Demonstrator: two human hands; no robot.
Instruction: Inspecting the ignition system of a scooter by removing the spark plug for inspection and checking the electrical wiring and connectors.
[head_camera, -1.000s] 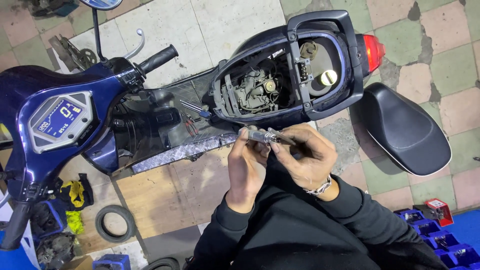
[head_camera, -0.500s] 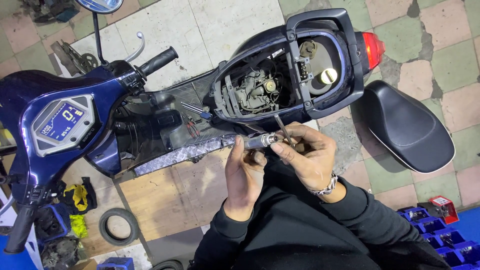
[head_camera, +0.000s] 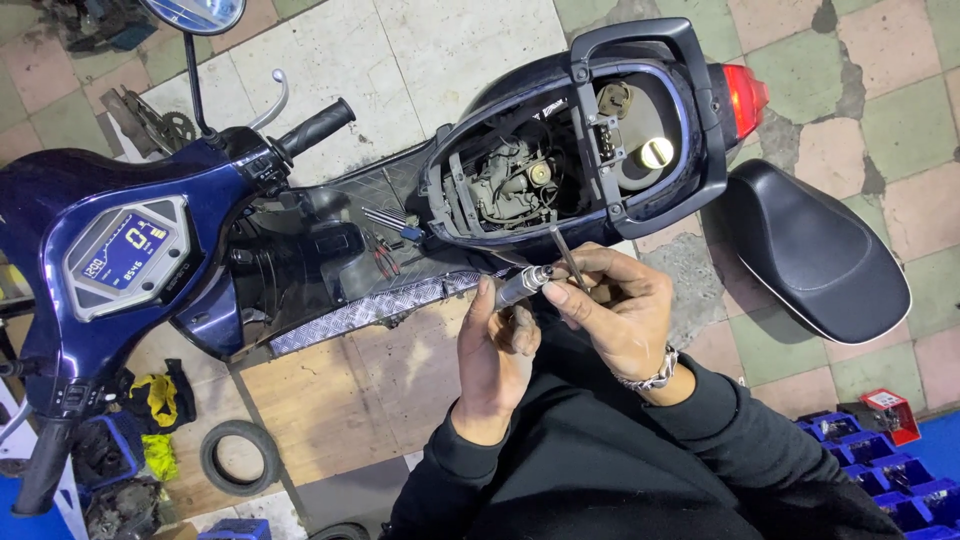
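- the left hand (head_camera: 498, 350) is closing around a small silvery cylindrical part (head_camera: 522, 285), fingers wrapped narrow on its lower end.
- the right hand (head_camera: 618, 310) is pinching a thin dark metal rod (head_camera: 568, 256) between thumb and fingertips; the rod is sticking up and away from the hand, its lower end meeting the tip of the part.
- both hands are working touching each other, just in front of the dark blue scooter (head_camera: 300, 230), whose open engine bay (head_camera: 520, 180) is lying just beyond the fingertips.
- a screwdriver with a blue handle (head_camera: 392, 224) is resting on the scooter's floor, beyond and to the left of the left hand.
- the removed black seat (head_camera: 815, 250) is lying on the tiles to the right of the right hand.
- likely risk: the rod looks lightly held, so a twist or slip could be sending it, or the small part, down into the open bay or onto the floor, where it would be hard to find.
- another risk, as a judgement: pushing the rod in at an angle could be scratching or jamming the part, since both pieces are being held in the air with no support.
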